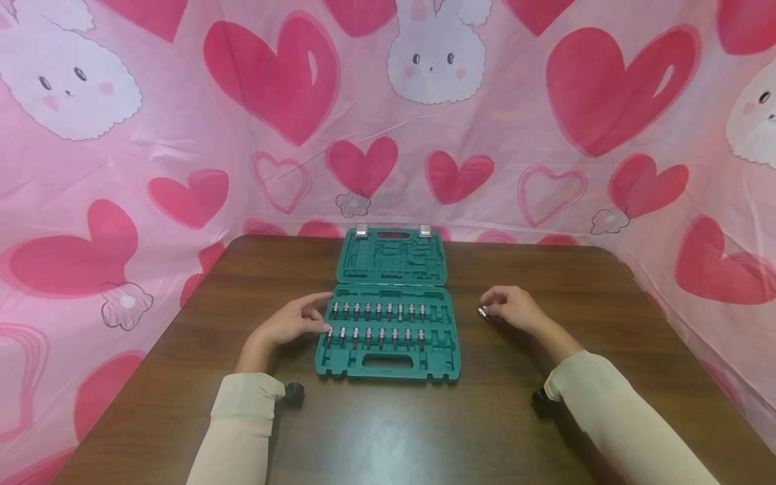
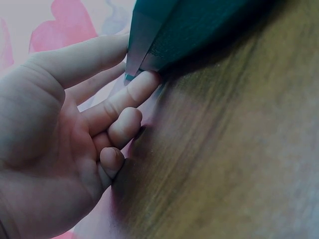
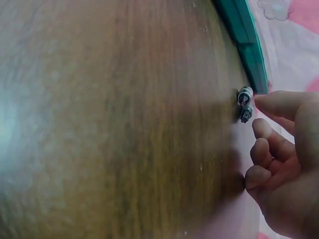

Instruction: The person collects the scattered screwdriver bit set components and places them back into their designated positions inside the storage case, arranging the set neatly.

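A green plastic case (image 1: 389, 370) lies open-lidded on the table, holding two rows of silver bit sockets (image 1: 368, 337) in its lower tray. My left hand (image 1: 289, 320) rests against the case's left edge, thumb and index finger spread along it. From the left wrist view, fingertips touch the case's side wall (image 2: 149, 37), while the ring and little fingers curl loosely. Right of the case, my right hand (image 1: 514, 308) is beside two loose bit sockets (image 3: 244, 95) on the tabletop. The right thumb tip (image 3: 264, 102) is very close to them; the index fingertip is hidden in the right wrist view.
The case's lid (image 1: 393, 259) leans back with two metal latches (image 1: 362, 230) at its top. Vacant slots (image 1: 440, 338) show at the tray's right end. A brown wooden table (image 1: 388, 431) carries everything, with a pink heart-and-rabbit cloth (image 1: 376, 121) hanging behind.
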The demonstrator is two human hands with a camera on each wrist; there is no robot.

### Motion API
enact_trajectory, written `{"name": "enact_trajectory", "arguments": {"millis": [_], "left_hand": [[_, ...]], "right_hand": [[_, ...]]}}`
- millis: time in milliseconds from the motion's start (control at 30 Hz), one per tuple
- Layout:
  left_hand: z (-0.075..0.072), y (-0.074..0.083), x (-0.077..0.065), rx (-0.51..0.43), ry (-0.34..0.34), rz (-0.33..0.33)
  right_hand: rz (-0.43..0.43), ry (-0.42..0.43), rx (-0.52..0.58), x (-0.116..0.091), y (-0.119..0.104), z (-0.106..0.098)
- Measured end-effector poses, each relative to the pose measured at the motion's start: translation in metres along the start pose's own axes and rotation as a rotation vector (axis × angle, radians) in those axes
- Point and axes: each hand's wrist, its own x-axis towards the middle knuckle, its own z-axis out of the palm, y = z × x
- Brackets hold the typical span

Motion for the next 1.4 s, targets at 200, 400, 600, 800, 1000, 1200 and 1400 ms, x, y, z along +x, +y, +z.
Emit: {"name": "enact_trajectory", "arguments": {"millis": [200, 400, 600, 800, 1000, 1200, 1400], "left_hand": [[0.000, -0.028, 0.012, 0.012, 0.017, 0.006], [0.000, -0.029, 0.013, 0.022, 0.022, 0.006], [0.000, -0.028, 0.013, 0.027, 0.028, -0.009], [0.000, -0.027, 0.012, 0.025, 0.021, 0.012], [-0.001, -0.027, 0.011, 0.029, 0.023, 0.013], [0.001, -0.029, 0.013, 0.029, 0.028, -0.002], [0.001, -0.030, 0.014, 0.028, 0.029, -0.009]], "right_hand": [[0.002, -0.016, 0.001, -0.002, 0.005, 0.000], [0.001, -0.017, -0.016, -0.003, 0.005, 0.000], [0.000, -0.004, -0.055, -0.003, 0.005, 0.003], [-0.019, 0.026, -0.093, -0.002, 0.006, 0.004], [-0.052, 0.089, -0.147, -0.003, 0.005, 0.005], [-0.059, 0.172, -0.143, -0.003, 0.000, 0.007], [-0.065, 0.222, -0.101, -0.002, -0.009, 0.012]]}}
